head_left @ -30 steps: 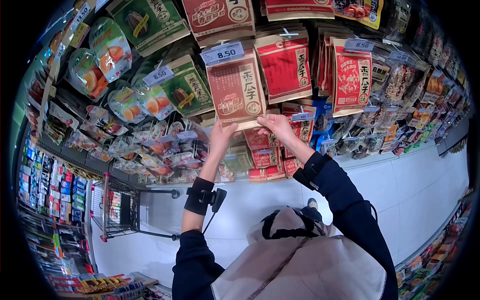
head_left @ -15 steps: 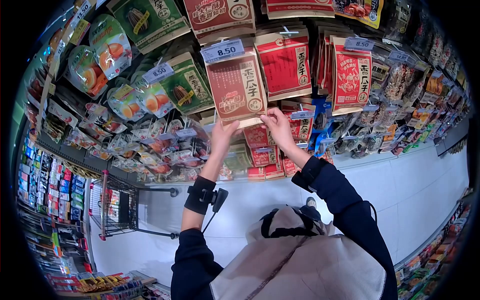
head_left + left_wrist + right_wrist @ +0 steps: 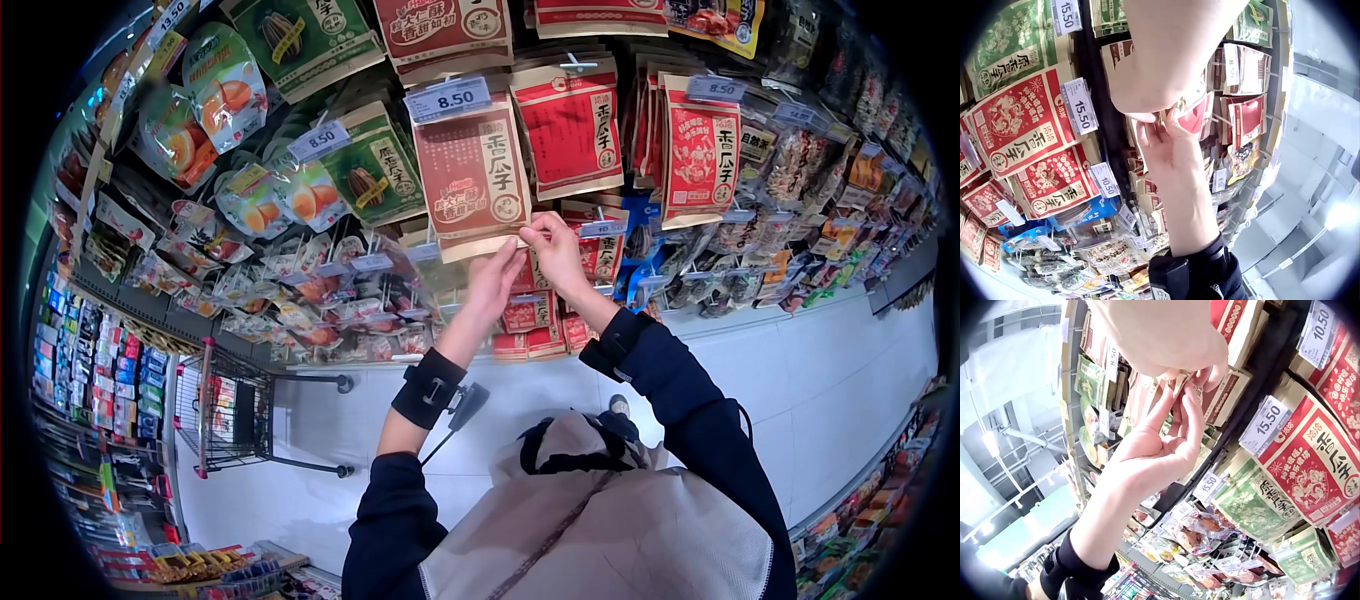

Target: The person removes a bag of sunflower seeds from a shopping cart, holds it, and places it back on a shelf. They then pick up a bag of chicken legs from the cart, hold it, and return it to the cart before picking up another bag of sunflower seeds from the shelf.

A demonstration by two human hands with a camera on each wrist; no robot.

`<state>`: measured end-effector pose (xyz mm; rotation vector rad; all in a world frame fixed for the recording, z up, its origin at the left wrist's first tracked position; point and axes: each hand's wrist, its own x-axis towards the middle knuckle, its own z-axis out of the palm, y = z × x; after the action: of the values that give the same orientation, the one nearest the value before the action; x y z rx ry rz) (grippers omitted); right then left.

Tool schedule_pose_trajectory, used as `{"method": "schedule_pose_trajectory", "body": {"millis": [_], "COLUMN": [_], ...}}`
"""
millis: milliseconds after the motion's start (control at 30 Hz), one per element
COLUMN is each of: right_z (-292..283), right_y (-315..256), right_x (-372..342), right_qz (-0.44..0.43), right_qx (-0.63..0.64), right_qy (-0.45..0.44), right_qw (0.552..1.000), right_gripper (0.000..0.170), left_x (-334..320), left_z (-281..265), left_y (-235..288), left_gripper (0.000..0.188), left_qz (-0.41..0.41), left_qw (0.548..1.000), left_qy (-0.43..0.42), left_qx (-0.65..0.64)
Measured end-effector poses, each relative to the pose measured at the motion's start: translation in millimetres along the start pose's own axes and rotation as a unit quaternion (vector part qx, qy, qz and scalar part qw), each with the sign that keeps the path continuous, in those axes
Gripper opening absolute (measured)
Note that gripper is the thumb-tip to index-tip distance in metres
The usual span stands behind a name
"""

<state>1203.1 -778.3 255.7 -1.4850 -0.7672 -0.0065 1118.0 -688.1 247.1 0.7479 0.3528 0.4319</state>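
A dusty-red and kraft paper bag of melon seeds [image 3: 450, 165] hangs on the rack under an 8.50 price tag [image 3: 450, 98]. At its bottom right corner my right hand [image 3: 556, 255] pinches the folded edge between thumb and fingers. Just left of it, my left hand [image 3: 490, 280] holds the same edge, fingertips close to the right thumb. The right wrist view shows the left hand [image 3: 1160, 444] from the palm side, its thumb and forefinger closing on the paper edge. In the left wrist view the right hand's [image 3: 1169, 147] fingers are bent at the edge.
Bright red seed bags [image 3: 570, 130] hang to the right and green seed bags [image 3: 375, 170] to the left. Lower hooks carry more small packs. A shopping cart [image 3: 225, 410] stands on the pale floor [image 3: 420, 440] at the left.
My left hand has slid right along the bag's bottom edge, from its left corner to beside the right hand. The right hand stays at the right corner, its grip slightly shifted.
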Motion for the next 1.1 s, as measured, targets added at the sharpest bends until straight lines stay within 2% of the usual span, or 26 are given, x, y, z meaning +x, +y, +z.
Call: {"method": "schedule_pose_trajectory", "body": {"millis": [200, 333, 433, 533, 633, 733, 833, 933, 1100], "right_z": [-4.4, -4.2, -1.9, -3.9, -4.0, -7.0, -2.8, -5.9, -5.3], "right_y": [-3.1, -3.3, 7.6, 9.3, 2.7, -14.1, -1.0, -4.8, 8.3], "right_x": [4.7, 9.7, 15.4, 13.4, 9.8, 2.6, 1.0, -0.2, 3.8], "right_qz": [-0.017, 0.002, 0.109, 0.203, 0.091, 0.089, 0.094, 0.059, 0.087], "right_qx": [-0.014, 0.0, 0.127, 0.286, 0.149, 0.09, 0.156, 0.107, 0.148], "right_qy": [-0.017, -0.04, -0.088, -0.127, -0.127, -0.138, -0.126, -0.127, -0.112], "right_qw": [1.0, 0.999, 0.982, 0.928, 0.976, 0.982, 0.975, 0.984, 0.979], "right_gripper": [0.014, 0.013, 0.012, 0.012, 0.012, 0.013, 0.013, 0.011, 0.008], "left_x": [0.5, 6.1, 9.8, 8.4, 11.5, 14.2, 14.8, 13.2, 9.4], "left_z": [5.3, -1.4, -7.8, -10.0, -20.5, -26.6, -28.3, -25.4, -16.8], "left_y": [-0.9, 2.3, 2.9, 5.4, 3.6, 2.3, 1.2, 1.3, 2.6], "left_gripper": [0.031, 0.031, 0.029, 0.025, 0.02, 0.017, 0.017, 0.018, 0.012], "left_qz": [0.058, 0.026, 0.01, 0.012, 0.021, 0.025, 0.022, 0.018, 0.011], "left_qw": [0.997, 0.998, 0.999, 0.999, 0.998, 0.998, 0.997, 0.998, 0.998], "left_qy": [-0.013, -0.01, -0.014, -0.014, -0.025, -0.045, -0.049, -0.047, -0.048], "left_qx": [0.049, 0.056, 0.042, 0.045, 0.05, 0.037, 0.046, 0.042, 0.035]}}
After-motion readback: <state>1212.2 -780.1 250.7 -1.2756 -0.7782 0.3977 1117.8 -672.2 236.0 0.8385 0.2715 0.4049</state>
